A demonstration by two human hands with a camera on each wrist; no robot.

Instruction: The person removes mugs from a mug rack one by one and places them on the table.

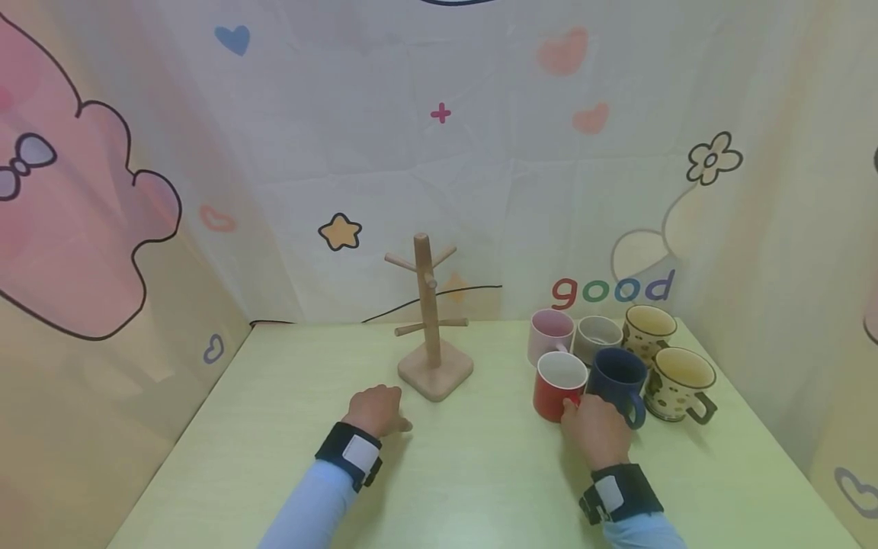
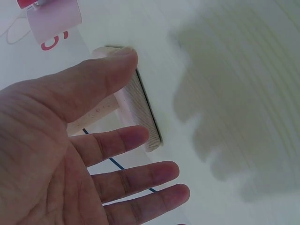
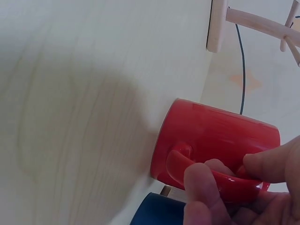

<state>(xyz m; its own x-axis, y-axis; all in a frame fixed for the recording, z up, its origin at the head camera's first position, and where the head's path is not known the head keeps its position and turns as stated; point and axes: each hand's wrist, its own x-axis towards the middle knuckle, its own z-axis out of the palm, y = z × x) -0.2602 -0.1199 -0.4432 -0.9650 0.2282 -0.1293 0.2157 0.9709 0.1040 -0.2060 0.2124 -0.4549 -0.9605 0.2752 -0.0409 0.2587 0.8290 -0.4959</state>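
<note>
A red mug (image 1: 551, 398) with a white inside stands upright on the table. My right hand (image 1: 598, 431) grips its handle; in the right wrist view the thumb and fingers close round the red handle (image 3: 225, 186). Just right of that hand is a dark blue mug (image 1: 617, 375). My left hand (image 1: 376, 412) hovers over the table with fingers spread and relaxed, holding nothing. Nearest to it stands a wooden mug tree (image 1: 429, 320) with several pegs and a square base (image 1: 436, 371). No mug hangs on the pegs.
Behind the red mug are a pink mug (image 1: 549, 339) and a greyish-white mug (image 1: 595, 341). Two patterned yellow mugs (image 1: 675, 385) stand at the right, one behind the other. A printed curtain (image 1: 384, 137) closes off the back and sides of the pale table (image 1: 466, 488).
</note>
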